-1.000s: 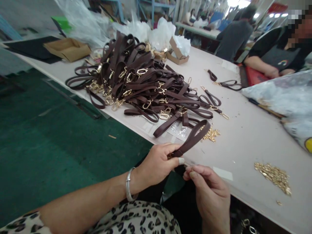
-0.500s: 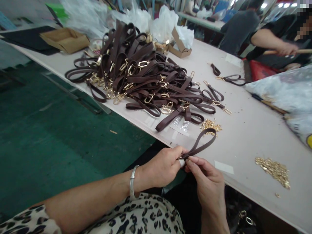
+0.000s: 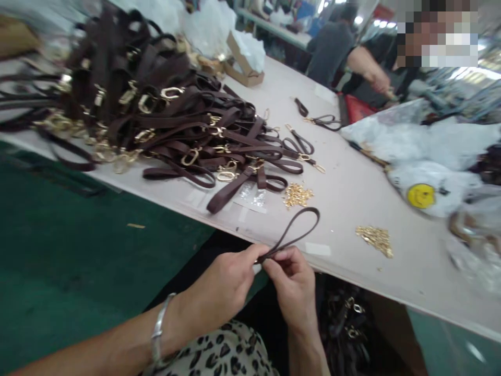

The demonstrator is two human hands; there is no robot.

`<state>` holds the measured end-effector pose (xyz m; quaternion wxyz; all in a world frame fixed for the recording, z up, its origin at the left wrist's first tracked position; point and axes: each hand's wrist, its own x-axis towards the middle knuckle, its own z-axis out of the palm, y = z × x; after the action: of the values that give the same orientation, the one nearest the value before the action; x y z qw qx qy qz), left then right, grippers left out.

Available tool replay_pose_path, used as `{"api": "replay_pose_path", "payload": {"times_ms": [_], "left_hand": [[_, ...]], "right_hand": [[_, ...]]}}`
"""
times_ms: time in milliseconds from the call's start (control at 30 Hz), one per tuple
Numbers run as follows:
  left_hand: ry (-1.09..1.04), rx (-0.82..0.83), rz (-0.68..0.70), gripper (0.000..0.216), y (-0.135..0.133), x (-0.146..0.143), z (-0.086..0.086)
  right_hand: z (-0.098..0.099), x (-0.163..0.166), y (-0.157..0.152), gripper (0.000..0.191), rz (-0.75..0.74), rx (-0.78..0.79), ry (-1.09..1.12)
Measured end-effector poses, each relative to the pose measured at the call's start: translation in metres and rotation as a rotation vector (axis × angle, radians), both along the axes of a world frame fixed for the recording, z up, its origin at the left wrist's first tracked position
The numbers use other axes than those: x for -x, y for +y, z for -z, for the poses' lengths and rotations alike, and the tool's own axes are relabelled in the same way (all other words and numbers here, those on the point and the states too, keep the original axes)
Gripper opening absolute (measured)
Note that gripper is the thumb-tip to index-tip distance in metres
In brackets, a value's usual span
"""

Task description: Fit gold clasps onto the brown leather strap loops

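Observation:
A dark brown wrist strap (image 3: 298, 230), bent into a loop, is held over my lap by the table's edge. My left hand (image 3: 235, 274) pinches its joined end between thumb and fingers. Close beside it, my right hand (image 3: 294, 282) grips the same end with thumb and forefinger. The strap's loop points up and to the right. Most of the pinched end is hidden by my fingers, with a small glint of metal there. Beyond the loop lie a heap of small gold pieces (image 3: 298, 195) and a second heap of gold pieces (image 3: 374, 240), too small to name.
A big pile of brown straps with gold clasps (image 3: 176, 120) covers the table's left. Plastic bags (image 3: 434, 141) lie at right, and a cardboard box (image 3: 245, 73) stands behind. More straps (image 3: 346, 324) hang or lie below the table edge. A co-worker's hand (image 3: 378, 83) is across the table.
The view has swung to the right, so the pile and both hands appear further left. Both hands still hold the strap, and its loop looks thinner, turned more edge-on.

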<state>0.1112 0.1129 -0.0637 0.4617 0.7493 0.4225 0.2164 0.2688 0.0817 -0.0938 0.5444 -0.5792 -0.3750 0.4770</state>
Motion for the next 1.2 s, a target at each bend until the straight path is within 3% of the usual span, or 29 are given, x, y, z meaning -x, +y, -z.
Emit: {"api": "replay_pose_path", "payload": {"times_ms": [167, 300, 367, 500, 567, 633, 800, 1200], "left_hand": [[-0.01, 0.054, -0.008, 0.043, 0.004, -0.011, 0.01], [-0.141, 0.402, -0.091, 0.048, 0.007, -0.026, 0.016], [-0.162, 0.526, -0.154, 0.057, 0.008, -0.029, 0.019], [-0.13, 0.519, -0.194, 0.06, 0.01, -0.023, 0.023], [-0.123, 0.528, -0.196, 0.057, 0.011, -0.019, 0.023], [-0.132, 0.539, -0.213, 0.054, 0.012, -0.019, 0.023], [-0.3, 0.678, -0.278, 0.044, 0.012, -0.024, 0.021], [-0.495, 0.88, -0.379, 0.025, 0.012, -0.029, 0.02]], "right_hand": [[0.005, -0.002, 0.001, 0.018, 0.034, -0.017, -0.02], [0.009, -0.033, -0.004, 0.013, -0.027, -0.031, -0.235], [0.013, -0.069, -0.01, 0.017, 0.061, -0.056, -0.483], [0.027, -0.166, -0.032, 0.028, 0.336, -0.088, -1.148], [0.034, -0.209, -0.044, 0.033, 0.331, -0.05, -1.415], [0.039, -0.239, -0.052, 0.036, 0.235, -0.029, -1.582], [0.043, -0.259, -0.055, 0.041, -0.007, -0.042, -1.649], [0.04, -0.282, -0.054, 0.038, -0.062, -0.121, -1.749]]}}
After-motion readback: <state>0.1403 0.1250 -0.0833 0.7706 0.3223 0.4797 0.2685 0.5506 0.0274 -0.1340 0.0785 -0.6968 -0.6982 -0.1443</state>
